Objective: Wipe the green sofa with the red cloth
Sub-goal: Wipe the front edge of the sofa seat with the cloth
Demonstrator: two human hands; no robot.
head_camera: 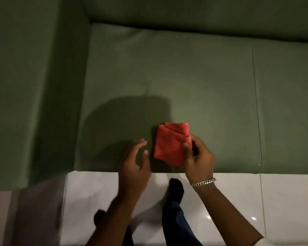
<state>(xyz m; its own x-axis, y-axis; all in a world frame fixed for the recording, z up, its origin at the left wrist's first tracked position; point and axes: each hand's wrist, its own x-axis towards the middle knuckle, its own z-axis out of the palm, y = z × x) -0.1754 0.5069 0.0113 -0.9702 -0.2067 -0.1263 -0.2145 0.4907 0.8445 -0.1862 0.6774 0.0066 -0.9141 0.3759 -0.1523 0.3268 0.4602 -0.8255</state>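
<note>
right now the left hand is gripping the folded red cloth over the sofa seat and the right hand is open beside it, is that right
The hands are swapped. In the head view the right hand, the one with the bracelet, grips the folded red cloth over the green sofa seat, and the left hand is open beside it, not touching the cloth.
</note>
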